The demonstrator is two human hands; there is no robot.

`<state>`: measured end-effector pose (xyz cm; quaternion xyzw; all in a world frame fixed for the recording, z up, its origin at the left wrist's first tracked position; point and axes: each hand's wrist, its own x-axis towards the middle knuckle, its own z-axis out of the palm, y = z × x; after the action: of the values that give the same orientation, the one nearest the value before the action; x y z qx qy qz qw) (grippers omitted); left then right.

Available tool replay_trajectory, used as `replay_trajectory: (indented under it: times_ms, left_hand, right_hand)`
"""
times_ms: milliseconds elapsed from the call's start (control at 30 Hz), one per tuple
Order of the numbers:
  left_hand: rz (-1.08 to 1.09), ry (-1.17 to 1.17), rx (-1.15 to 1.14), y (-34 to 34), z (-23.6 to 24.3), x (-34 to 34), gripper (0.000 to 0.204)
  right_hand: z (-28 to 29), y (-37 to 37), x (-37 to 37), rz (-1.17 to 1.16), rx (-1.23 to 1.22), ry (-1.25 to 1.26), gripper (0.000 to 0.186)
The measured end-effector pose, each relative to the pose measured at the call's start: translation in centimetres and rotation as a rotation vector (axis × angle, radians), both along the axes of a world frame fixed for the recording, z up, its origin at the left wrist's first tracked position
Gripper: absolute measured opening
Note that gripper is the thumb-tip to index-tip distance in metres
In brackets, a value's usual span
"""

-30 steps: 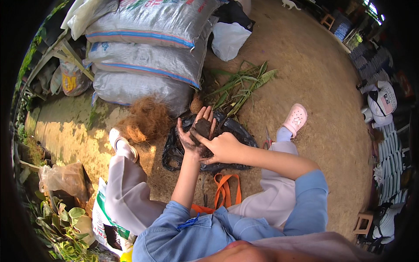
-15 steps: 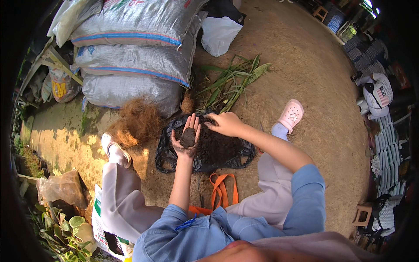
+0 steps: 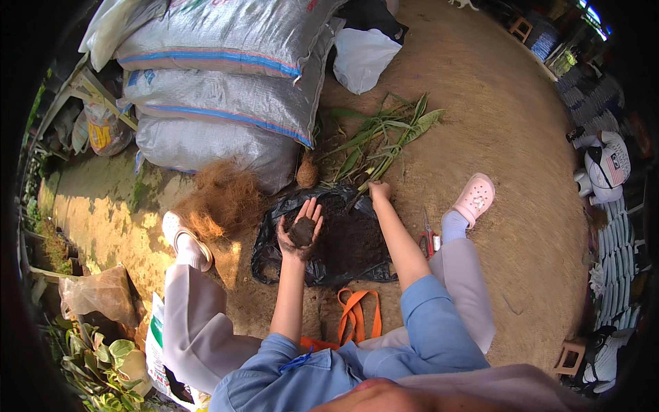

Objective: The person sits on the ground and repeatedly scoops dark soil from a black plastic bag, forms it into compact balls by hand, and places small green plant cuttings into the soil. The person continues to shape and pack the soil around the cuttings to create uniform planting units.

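Observation:
My left hand (image 3: 299, 230) is palm up over the black plastic bag, its fingers stretched out and dirty. In the palm rests a clump of dark soil (image 3: 301, 232). My right hand (image 3: 379, 191) is closed at the lower end of the leafy green plants (image 3: 384, 143), its fingers curled around a stem. Both hands are above or beside the black plastic bag (image 3: 265, 255), spread open on the ground with loose dark soil (image 3: 350, 237) heaped on it.
Brown coconut fibre (image 3: 223, 199) lies left of the bag, below stacked silver sacks (image 3: 220, 103). Red-handled pruning shears (image 3: 430, 242) lie by my right foot. An orange strap (image 3: 355, 316) is between my legs. A white plastic bag (image 3: 364, 60) sits farther off.
My right hand has moved from above the soil, right and slightly toward me, to the plant stems. My left hand still holds the soil clump. The shears have come into view.

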<state>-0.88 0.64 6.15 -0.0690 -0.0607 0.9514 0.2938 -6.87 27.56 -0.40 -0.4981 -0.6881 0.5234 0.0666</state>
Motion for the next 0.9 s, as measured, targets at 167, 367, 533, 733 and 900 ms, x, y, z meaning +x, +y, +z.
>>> replay_trajectory:
  times_ms: [167,367,533,733,900]
  left_hand:
    - [-0.050,0.054,-0.072,-0.7,0.3,0.3,0.075]
    - [-0.137,0.142,-0.239,-0.9,0.5,0.3,0.076]
    - [-0.193,0.242,-0.212,-0.6,2.4,1.1,0.076]
    - [-0.280,0.302,-0.088,0.6,6.9,3.1,0.069]
    - [-0.202,0.325,-0.153,0.5,7.7,3.5,0.018]
  right_hand:
    - [6.2,-1.9,1.0,0.300,-0.189,0.394,0.023]
    - [15.3,-4.9,2.5,0.659,-0.126,0.568,0.018]
    - [21.5,-9.1,5.6,0.966,-0.312,0.482,0.025]
    - [21.8,-11.0,6.0,0.935,-0.299,0.491,0.032]
    - [21.6,-11.8,7.0,0.866,-0.067,0.409,0.048]
